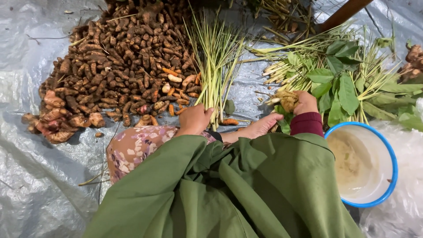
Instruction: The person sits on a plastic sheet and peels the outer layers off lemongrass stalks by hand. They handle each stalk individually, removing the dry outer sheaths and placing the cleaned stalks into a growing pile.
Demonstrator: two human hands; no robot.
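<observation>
My left hand [194, 119] is closed around the lower ends of a bundle of thin green lemongrass stalks [214, 61] that fans out away from me. My right hand [305, 102] grips a small bunch of pale knobbly roots [285, 99] together with green leaves, next to a loose heap of lemongrass stalks and broad green leaves [341, 79]. Both arms are in wide green sleeves; a dark red cuff shows at the right wrist. A bare foot [257, 128] lies between the two hands.
A big pile of brown and orange turmeric roots [119, 66] lies at the left on a grey plastic sheet [35, 176]. A white bowl with a blue rim [387, 150] holding pale residue stands at the right. A brown wooden pole [341, 15] crosses the top right.
</observation>
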